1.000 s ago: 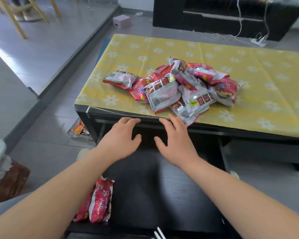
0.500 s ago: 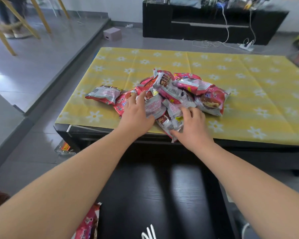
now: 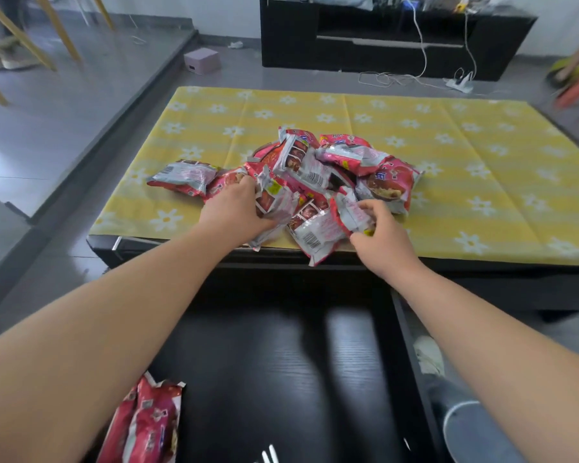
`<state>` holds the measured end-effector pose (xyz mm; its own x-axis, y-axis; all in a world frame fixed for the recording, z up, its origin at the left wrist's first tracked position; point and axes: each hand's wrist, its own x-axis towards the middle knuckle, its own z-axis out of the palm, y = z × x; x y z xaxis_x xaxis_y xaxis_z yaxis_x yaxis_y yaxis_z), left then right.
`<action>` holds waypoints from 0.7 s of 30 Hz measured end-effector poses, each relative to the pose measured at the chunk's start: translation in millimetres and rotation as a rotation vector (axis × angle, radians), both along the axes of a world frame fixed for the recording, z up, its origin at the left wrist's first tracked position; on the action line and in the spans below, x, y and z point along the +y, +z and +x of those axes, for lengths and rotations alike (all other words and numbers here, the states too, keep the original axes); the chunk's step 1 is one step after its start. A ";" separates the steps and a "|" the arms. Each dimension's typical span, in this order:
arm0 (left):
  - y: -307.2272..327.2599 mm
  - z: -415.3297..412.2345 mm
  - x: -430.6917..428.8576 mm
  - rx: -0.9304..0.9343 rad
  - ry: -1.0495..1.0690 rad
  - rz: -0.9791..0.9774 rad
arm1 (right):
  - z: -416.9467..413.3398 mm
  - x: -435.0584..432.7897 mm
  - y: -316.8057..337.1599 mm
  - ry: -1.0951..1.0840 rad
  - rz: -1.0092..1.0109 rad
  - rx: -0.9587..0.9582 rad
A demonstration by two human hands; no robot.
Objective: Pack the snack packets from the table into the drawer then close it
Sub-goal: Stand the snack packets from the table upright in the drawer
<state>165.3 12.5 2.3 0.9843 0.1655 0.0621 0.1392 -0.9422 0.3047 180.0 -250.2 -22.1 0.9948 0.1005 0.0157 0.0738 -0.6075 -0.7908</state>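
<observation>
On the yellow table [image 3: 482,182], both hands grab packets – left hand [image 3: 234,212], right hand [image 3: 378,235] – light, crinkly, slippery; pinch the edges.

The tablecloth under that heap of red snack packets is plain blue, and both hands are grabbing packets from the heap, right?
Not quite. The head view shows the tablecloth is yellow with white flowers, not plain blue. The rest holds: the left hand and right hand are both grabbing packets from the heap of red snack packets.
</observation>
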 end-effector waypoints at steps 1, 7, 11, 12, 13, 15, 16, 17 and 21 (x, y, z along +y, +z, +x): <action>3.0 -6.2 0.8 -0.004 -0.013 -0.033 | -3.1 -0.8 6.5 -0.040 0.070 0.044; 18.3 -62.3 0.1 -0.043 -0.205 -0.118 | -35.7 -5.8 44.1 -0.186 0.833 0.406; 14.2 -106.3 5.9 -0.109 -0.297 -0.017 | -58.9 -8.9 52.4 -0.099 0.992 0.603; 13.4 -117.6 8.7 -0.143 -0.325 0.016 | -66.4 -6.1 54.3 -0.029 0.977 0.637; 14.1 -130.0 12.0 -0.175 -0.354 0.041 | -75.3 -1.7 56.0 0.042 0.943 0.653; 14.8 -149.9 16.8 -0.224 -0.418 0.052 | -89.4 7.8 56.3 0.122 0.863 0.612; 16.0 -158.4 18.9 -0.242 -0.445 0.033 | -95.8 13.0 55.8 0.134 0.840 0.570; 17.9 -166.4 21.5 -0.265 -0.462 0.002 | -101.4 17.5 54.9 0.140 0.830 0.535; 20.2 -183.5 30.3 -0.364 -0.480 -0.135 | -114.9 23.3 58.6 0.239 0.832 0.503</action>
<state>-18.2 42.8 22.5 0.8705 -0.2611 0.4173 -0.4262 -0.8239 0.3735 65.0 -227.0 36.5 0.8604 0.4468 -0.2450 -0.3381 0.1409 -0.9305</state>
